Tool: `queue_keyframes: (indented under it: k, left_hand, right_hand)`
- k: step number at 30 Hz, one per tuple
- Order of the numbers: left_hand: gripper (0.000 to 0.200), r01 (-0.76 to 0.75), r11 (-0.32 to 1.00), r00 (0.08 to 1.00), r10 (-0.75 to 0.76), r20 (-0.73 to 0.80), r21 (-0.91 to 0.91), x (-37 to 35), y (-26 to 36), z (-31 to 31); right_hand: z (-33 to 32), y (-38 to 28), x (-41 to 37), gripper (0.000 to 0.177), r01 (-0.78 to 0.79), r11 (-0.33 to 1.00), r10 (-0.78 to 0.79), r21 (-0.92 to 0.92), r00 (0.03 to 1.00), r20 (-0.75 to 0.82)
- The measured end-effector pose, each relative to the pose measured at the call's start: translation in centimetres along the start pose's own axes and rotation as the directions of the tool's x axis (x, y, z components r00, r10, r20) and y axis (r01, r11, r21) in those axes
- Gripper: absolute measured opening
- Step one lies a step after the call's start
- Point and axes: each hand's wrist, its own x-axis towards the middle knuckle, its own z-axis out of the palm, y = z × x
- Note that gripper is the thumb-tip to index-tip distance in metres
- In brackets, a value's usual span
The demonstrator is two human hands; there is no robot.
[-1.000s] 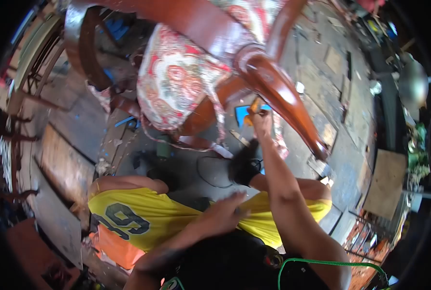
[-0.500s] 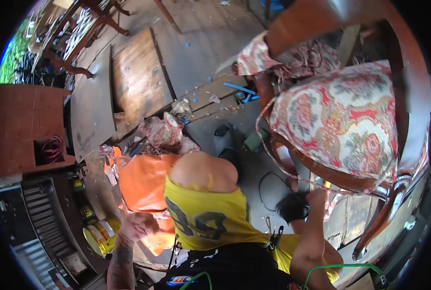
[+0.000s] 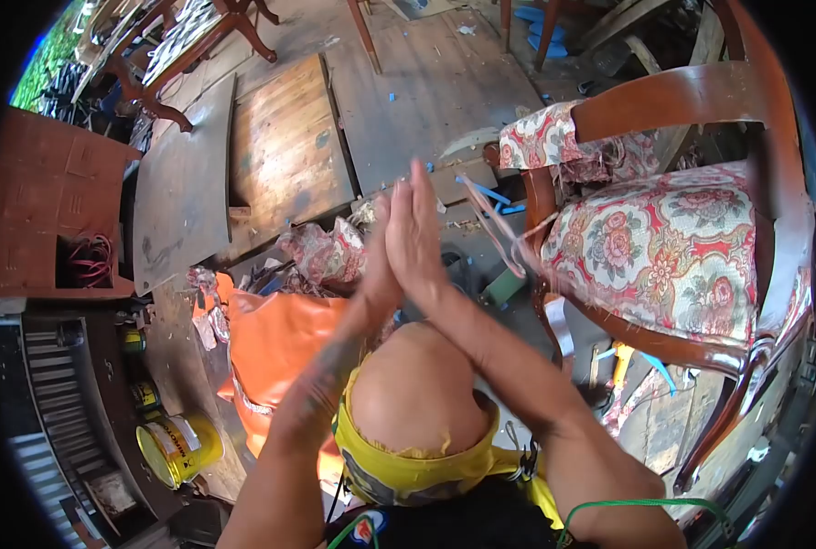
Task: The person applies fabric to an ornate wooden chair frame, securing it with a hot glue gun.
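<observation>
My left hand (image 3: 381, 247) and my right hand (image 3: 414, 229) are raised in front of me, palms pressed together, fingers stretched forward. Nothing shows between them. Below them is a bare knee with yellow shorts (image 3: 417, 471). To the right stands a wooden chair (image 3: 664, 108) with a floral upholstered seat (image 3: 650, 256). A loose braided trim (image 3: 495, 224), blurred, hangs at the seat's left edge. Orange material (image 3: 275, 339) lies left of my knee, beside crumpled floral fabric (image 3: 321, 252).
A yellow bucket (image 3: 181, 448) stands at the lower left, near a reddish wooden cabinet (image 3: 51, 201). Boards (image 3: 284, 151) lie on the floor ahead. A blue tool (image 3: 490, 197) and a yellow-handled tool (image 3: 622, 361) lie near the chair. Furniture legs stand farther back.
Both hands have risen from beside my body and come together in front of me. My right hand has left the chair seat's lower edge. The view has shifted, and the trim has moved.
</observation>
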Motion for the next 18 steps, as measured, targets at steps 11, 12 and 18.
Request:
queue_keyframes:
  k: [11, 12, 18]
  left_hand:
    - [0.038, -0.591, 0.417, 0.601, 0.799, 0.031, 0.691, 2.3, 16.2, -20.1]
    - [0.040, -0.503, 0.480, 0.679, 0.734, -0.015, 0.719, 1.7, 15.6, -23.1]
    - [0.036, -0.472, 0.361, 0.772, 0.610, 0.179, 0.804, -3.2, 4.0, -23.1]
  right_hand:
    - [-25.3, 12.2, -11.7, 0.058, -0.905, 0.419, 0.870, 0.078, 0.375, -0.321]
    - [-26.3, 11.3, -12.7, 0.058, -0.899, 0.431, 0.863, 0.074, 0.387, -0.325]
    - [-28.0, 7.8, -16.4, 0.052, -0.906, 0.423, 0.906, -0.013, 0.423, 0.010]
